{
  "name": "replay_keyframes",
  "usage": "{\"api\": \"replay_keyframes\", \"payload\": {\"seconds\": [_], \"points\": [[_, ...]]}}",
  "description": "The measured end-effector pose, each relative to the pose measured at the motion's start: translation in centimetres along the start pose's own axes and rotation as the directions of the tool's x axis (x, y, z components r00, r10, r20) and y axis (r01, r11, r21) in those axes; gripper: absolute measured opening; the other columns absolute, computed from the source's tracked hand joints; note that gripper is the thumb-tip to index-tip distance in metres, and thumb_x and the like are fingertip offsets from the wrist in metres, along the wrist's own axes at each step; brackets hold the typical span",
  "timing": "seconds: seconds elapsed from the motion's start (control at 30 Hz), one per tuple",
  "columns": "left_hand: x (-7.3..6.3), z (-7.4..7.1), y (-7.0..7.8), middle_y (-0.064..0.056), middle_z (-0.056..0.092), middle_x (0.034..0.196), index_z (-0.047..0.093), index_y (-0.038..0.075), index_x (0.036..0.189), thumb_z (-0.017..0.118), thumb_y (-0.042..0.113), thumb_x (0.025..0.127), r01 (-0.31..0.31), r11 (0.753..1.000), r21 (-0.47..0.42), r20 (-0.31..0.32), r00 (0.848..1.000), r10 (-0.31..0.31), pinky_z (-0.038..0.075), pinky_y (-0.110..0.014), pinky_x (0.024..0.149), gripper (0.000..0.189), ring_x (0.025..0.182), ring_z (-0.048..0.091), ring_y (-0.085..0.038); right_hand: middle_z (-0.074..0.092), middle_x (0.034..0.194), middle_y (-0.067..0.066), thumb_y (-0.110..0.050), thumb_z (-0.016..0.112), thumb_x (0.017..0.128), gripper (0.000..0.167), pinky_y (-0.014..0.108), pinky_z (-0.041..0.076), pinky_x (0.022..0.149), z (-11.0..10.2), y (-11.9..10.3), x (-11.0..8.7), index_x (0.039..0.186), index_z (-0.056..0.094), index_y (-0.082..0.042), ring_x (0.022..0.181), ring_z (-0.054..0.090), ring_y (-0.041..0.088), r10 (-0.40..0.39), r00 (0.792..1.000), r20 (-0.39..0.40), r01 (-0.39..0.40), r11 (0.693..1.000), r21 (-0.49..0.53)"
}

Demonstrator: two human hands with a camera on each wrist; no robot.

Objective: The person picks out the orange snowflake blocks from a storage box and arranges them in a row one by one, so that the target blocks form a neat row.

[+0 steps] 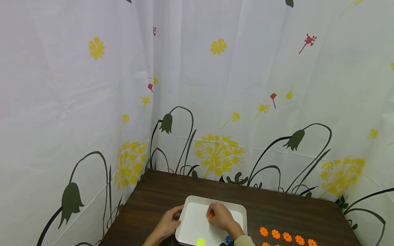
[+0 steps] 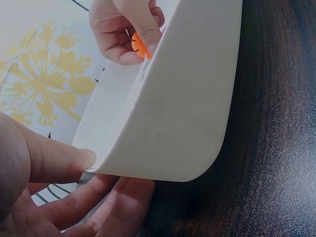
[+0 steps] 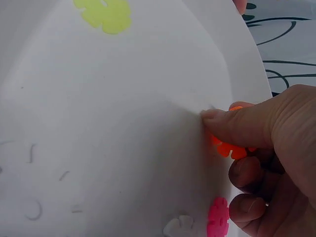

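Note:
A white tray lies on the table. My left hand pinches its left rim, thumb on the edge and fingers outside the wall, as the left wrist view shows. Inside the tray my right hand pinches an orange notched plastic disc between thumb and fingers. A yellow-green notched disc lies on the tray floor. Below my right fingers, in the right wrist view, are a pink disc and a white one. A blue disc shows beside my right forearm.
To the right of the tray, several orange discs lie in rows on the dark brown wooden table. A white curtain with printed flowers hangs behind the table and along its left side.

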State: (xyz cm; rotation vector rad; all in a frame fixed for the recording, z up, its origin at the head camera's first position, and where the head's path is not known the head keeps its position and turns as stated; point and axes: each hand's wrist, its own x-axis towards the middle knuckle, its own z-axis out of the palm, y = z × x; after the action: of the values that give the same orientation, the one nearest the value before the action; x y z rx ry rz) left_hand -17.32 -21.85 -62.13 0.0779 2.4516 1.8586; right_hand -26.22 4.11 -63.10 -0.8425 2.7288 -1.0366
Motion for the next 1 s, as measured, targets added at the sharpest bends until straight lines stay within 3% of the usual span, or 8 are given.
{"api": "replay_keyframes", "payload": {"seconds": [0.27,0.67,1.0], "points": [[0.2,0.0,0.0,-0.035,0.068,0.111,0.047,-0.016,0.147,0.056,-0.017,0.087,-0.024,1.000,0.001,-0.006,1.000,0.024,0.062,-0.039,0.062,0.061,0.076,0.074,-0.029,0.052,0.072,-0.010,0.002,0.079,0.075,0.024,0.022,0.039,0.061,-0.3,0.0,0.2,0.079,0.065,-0.016,0.065,0.044,0.004,-0.021,1.000,-0.021,0.021,1.000,-0.018],[-0.1,0.0,-0.1,-0.033,0.067,0.111,0.048,-0.015,0.147,0.057,-0.016,0.088,-0.010,1.000,0.002,-0.012,1.000,0.010,0.060,-0.039,0.058,0.060,0.073,0.072,-0.027,0.060,0.080,-0.005,-0.003,0.082,0.085,0.021,0.025,0.043,0.064,-2.1,-1.4,-0.3,0.087,0.064,-0.015,0.071,0.050,0.006,-0.022,1.000,-0.018,0.023,0.998,0.055],[0.2,0.1,-0.1,-0.035,0.068,0.112,0.049,-0.015,0.147,0.057,-0.017,0.088,-0.017,1.000,0.020,-0.011,1.000,0.018,0.061,-0.041,0.060,0.059,0.075,0.073,-0.029,0.059,0.081,-0.007,-0.007,0.080,0.090,0.021,0.025,0.043,0.060,-2.7,-0.9,-0.5,0.093,0.062,-0.018,0.071,0.051,0.008,0.011,1.000,-0.017,-0.010,0.996,0.084]]}}
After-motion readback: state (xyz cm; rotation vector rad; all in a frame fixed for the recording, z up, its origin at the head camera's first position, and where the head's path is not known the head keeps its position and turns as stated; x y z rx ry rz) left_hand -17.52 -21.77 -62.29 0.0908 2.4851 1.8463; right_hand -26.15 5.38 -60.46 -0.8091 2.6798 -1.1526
